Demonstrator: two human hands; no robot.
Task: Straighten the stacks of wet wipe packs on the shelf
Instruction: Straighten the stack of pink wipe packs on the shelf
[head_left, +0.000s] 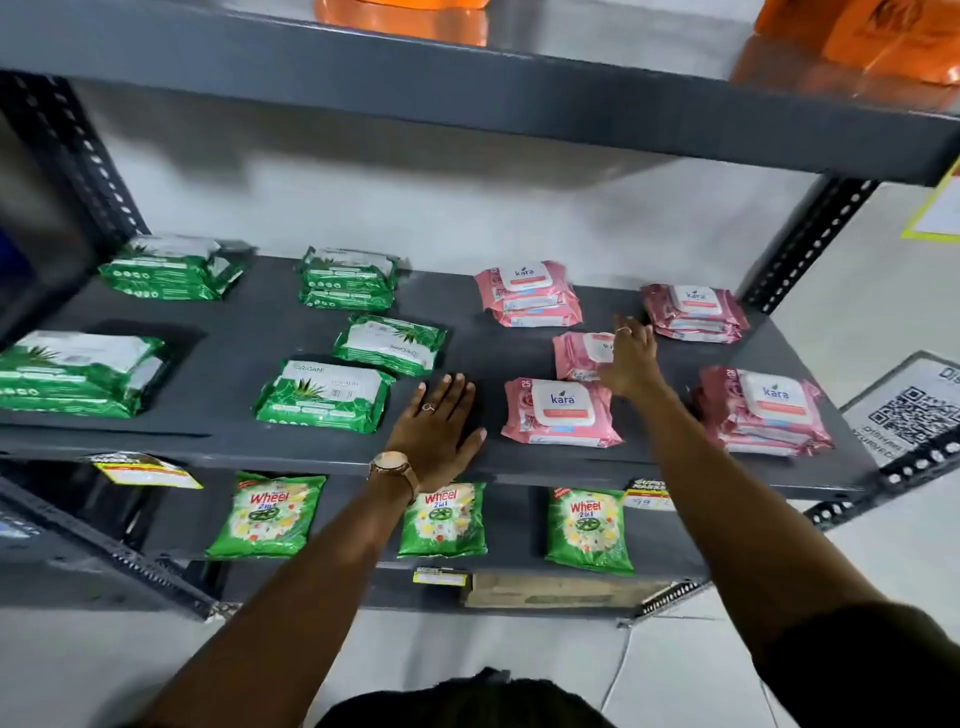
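Green wet wipe packs lie on the left half of the dark grey shelf (234, 364): a stack at back left (171, 267), a stack at back centre (348, 280), a tilted single pack (389, 345), a front pack (322, 397) and a stack at far left (78, 371). Pink packs fill the right half: stacks at back (530, 293), back right (693, 312) and front right (763, 410), a front pack (561, 413) and a loose middle pack (576, 356). My left hand (439, 428) lies flat on bare shelf. My right hand (631, 358) rests, fingers spread, over the loose pink pack.
The shelf above (467, 88) overhangs and carries orange packages (883, 36). Below, green detergent bags (267, 514) lie on the lower shelf with price tags (145, 470) along the shelf's edge. Perforated uprights (810, 244) frame the sides. A QR poster (914, 410) hangs at right.
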